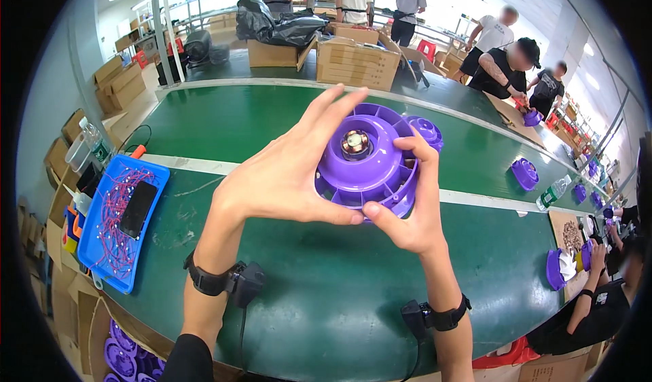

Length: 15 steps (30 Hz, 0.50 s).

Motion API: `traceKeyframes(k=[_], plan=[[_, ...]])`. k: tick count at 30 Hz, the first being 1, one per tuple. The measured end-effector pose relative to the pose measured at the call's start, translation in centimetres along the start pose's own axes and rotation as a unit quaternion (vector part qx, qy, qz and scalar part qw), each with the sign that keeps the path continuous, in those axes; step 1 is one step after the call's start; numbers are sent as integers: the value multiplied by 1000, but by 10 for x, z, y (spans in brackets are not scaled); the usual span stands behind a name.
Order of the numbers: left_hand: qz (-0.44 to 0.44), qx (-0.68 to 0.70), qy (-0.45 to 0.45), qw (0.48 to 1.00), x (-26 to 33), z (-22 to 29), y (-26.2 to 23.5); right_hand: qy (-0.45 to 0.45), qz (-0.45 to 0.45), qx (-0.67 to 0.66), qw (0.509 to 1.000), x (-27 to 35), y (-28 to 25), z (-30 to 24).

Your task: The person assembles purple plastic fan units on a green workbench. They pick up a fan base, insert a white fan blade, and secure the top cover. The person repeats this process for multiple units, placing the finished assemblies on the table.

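Observation:
A round purple plastic housing (pixel 377 171) with ribbed vanes is held up above the green table, tilted toward me. A shiny metal piece (pixel 356 144) sits in its central hole. My left hand (pixel 278 171) spans the housing's left side, thumb along the lower edge and fingers reaching up past its far rim. My right hand (pixel 421 212) grips the right side, fingers curled over the rim and thumb below. Both thumbs nearly meet at the bottom. Just behind the held piece, another purple part (pixel 428 133) shows, partly hidden.
On the left, a blue tray (pixel 87 249) holds thin red wires (pixel 112 212) and a black phone (pixel 138 209). A purple part (pixel 525 174) and a plastic bottle (pixel 553 192) stand to the right. Cardboard boxes (pixel 358 63) line the far side. Several people work around the table.

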<state>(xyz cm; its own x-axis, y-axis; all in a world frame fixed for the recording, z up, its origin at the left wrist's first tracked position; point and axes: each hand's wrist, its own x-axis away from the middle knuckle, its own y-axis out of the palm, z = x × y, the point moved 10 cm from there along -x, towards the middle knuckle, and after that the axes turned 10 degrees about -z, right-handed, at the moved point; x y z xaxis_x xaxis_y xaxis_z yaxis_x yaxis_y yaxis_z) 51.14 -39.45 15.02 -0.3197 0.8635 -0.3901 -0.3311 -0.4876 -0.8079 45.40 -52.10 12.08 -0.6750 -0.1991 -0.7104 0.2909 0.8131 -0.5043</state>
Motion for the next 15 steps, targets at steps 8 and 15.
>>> traceKeyframes(k=[8,15], plan=[[-46,63,26,997,-6,-6,9,-32,3,43,999,-3,-6,-23],[-120,396,-62,908,6,-57,36,82,-105,4,991,-10,-15,-18]])
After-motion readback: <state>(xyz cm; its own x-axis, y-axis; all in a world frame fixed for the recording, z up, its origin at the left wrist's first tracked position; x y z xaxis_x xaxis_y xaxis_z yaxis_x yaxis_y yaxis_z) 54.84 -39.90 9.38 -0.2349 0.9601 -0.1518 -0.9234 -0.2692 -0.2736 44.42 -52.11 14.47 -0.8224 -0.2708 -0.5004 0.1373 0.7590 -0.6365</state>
